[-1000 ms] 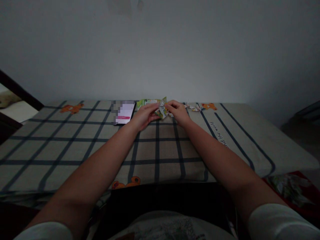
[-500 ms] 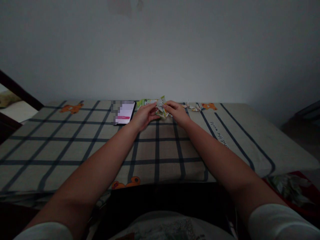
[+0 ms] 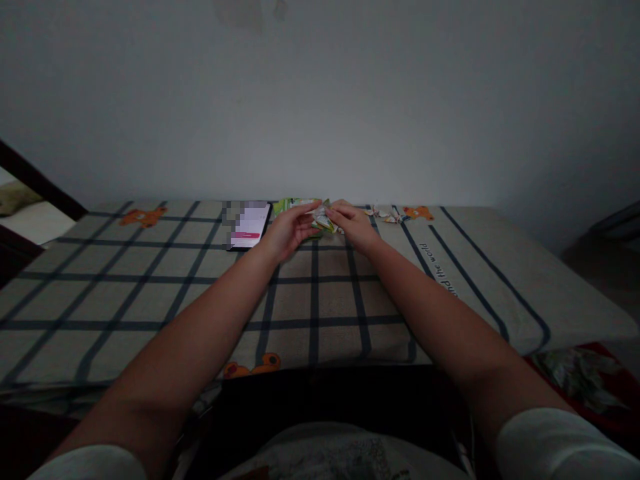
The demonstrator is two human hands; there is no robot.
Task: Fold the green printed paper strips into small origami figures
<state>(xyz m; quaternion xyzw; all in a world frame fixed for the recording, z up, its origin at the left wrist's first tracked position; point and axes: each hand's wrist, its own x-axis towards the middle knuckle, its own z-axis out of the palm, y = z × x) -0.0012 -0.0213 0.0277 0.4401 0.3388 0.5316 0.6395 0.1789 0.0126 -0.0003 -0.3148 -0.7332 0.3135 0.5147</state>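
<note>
A small crumpled green-and-white plastic wrapper (image 3: 324, 219) is between my two hands above the far part of the table. My right hand (image 3: 354, 225) pinches its right side with thumb and fingers. On the other side, my left hand (image 3: 287, 235) curls round the wrapper's left edge, thumb above and fingers below. Behind my left hand lies a flat green packet (image 3: 290, 204), partly covered by the fingers. To the right of my right hand are several small white-and-orange scraps (image 3: 386, 215), too small to name surely.
A phone (image 3: 250, 227) with a lit screen lies left of my left hand. The checked tablecloth (image 3: 340, 300) covers the table, which meets a grey wall (image 3: 320, 120). At the lower right, below the table edge, a red container (image 3: 615, 413) holds crumpled wrappers.
The wrapper has sunk slightly and looks more folded together. My left thumb has stretched further right over it, and the left fingers have shifted a little. The phone and scraps stay put.
</note>
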